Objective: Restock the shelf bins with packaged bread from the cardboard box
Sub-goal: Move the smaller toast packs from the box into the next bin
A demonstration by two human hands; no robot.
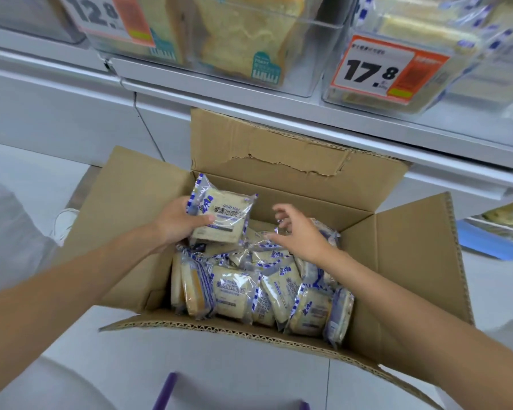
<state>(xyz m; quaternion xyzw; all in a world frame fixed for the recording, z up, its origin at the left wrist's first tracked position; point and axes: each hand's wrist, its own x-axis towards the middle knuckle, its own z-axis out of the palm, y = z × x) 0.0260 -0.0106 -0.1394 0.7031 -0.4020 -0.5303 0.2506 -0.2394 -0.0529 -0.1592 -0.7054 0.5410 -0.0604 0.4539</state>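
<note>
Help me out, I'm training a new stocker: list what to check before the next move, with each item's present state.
1. Left hand has a firm hold on one bread pack: ok, thumb across its front.
2. Right hand is free to take another: ok, fingers spread, holding nothing.
3. Cardboard box flaps are folded clear of the opening: ok.
4. Loose packs remain in the box: ok, many.
5. Right shelf bin, behind the 17.8 price tag, has room: cannot tell, its top is out of frame.
6. Held pack's wrapper is undamaged: cannot tell.
</note>
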